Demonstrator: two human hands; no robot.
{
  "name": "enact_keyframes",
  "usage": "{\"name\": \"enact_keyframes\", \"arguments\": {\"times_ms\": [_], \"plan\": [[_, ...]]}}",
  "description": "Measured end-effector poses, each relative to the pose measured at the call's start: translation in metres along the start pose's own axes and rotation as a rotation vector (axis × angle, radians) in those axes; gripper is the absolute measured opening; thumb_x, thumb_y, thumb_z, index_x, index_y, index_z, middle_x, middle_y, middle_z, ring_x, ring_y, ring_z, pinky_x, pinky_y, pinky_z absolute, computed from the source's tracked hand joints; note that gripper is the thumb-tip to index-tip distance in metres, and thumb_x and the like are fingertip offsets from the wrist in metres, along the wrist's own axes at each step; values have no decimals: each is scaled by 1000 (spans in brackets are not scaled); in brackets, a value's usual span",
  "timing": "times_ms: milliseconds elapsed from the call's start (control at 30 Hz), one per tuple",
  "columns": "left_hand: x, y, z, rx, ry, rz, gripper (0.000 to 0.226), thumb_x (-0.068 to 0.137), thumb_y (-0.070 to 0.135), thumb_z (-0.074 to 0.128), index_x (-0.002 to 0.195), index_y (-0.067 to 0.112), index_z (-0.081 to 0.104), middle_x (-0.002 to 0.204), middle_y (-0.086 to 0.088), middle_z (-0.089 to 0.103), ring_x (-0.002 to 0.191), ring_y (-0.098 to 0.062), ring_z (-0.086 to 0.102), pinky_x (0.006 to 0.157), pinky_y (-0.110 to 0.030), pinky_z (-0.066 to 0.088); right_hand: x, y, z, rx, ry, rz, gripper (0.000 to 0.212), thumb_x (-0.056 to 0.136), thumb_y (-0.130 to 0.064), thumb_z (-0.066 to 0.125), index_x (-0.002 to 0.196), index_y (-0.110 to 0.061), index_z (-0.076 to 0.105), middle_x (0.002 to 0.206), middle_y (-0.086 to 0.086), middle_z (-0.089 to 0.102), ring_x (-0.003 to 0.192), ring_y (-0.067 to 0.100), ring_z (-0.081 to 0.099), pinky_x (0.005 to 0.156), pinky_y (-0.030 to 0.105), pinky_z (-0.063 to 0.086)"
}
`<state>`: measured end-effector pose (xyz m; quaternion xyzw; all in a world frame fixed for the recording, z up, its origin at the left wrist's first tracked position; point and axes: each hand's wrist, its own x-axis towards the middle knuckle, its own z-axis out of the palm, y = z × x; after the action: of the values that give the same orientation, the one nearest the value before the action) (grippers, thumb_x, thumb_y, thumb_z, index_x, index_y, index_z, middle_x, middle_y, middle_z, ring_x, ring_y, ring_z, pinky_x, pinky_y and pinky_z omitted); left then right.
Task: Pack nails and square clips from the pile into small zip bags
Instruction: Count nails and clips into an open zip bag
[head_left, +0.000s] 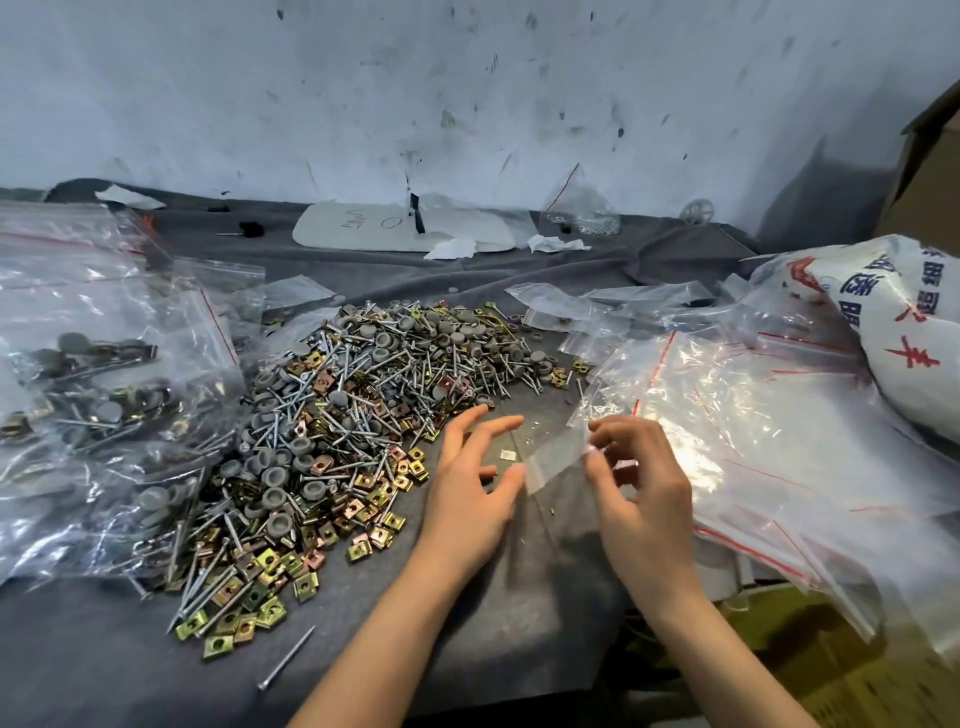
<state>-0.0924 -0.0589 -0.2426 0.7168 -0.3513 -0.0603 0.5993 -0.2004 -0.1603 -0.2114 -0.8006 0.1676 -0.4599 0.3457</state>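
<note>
Though empty, zip bag (553, 462) between hands (467, 499) (644, 493)

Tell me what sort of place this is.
Probably a small hardware-packing workbench: a pile of nails and square clips on grey cloth, filled zip bags on one side, empty zip bags on the other, the right hand pinching a small zip bag.

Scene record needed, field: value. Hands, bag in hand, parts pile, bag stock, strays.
left hand: fingers spread, thumb tip at the bag's left edge
right hand: pinches small clear zip bag
bag contents: looks empty
pile: heap of silver nails, brass-coloured square clips and grey round caps, left of the hands
filled clear bags: far left, parts inside
empty red-striped zip bags: stacked at right
stray silver nail: alone near the front edge
surface: grey cloth
</note>
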Motion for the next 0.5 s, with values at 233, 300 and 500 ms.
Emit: {"name": "enact_keyframes", "arguments": {"times_ms": [233,300,500], "plan": [[-10,16,-3,-184,-167,-14,37,89,48,46,102,23,70,93,4,70,85,-5,65,74,-23,52,34,4,-7,116,-96,320,18,90,-6,61,79,-20,55,53,-2,61,46,2,52,52,23,37],[-13,15,-4,-264,-147,6,57,87,57,36,108,17,69,95,-3,72,87,-15,68,77,-31,53,39,4,-6,92,-146,343,18,88,-8,64,77,-21,57,50,-3,62,43,2,54,48,17,39],[-8,16,-5,-420,68,-134,59,79,69,53,108,18,62,90,-8,70,73,-21,66,64,-30,56,38,7,-4,108,-284,395,13,83,-3,66,74,-11,60,47,-4,58,43,8,54,48,17,42]]}}
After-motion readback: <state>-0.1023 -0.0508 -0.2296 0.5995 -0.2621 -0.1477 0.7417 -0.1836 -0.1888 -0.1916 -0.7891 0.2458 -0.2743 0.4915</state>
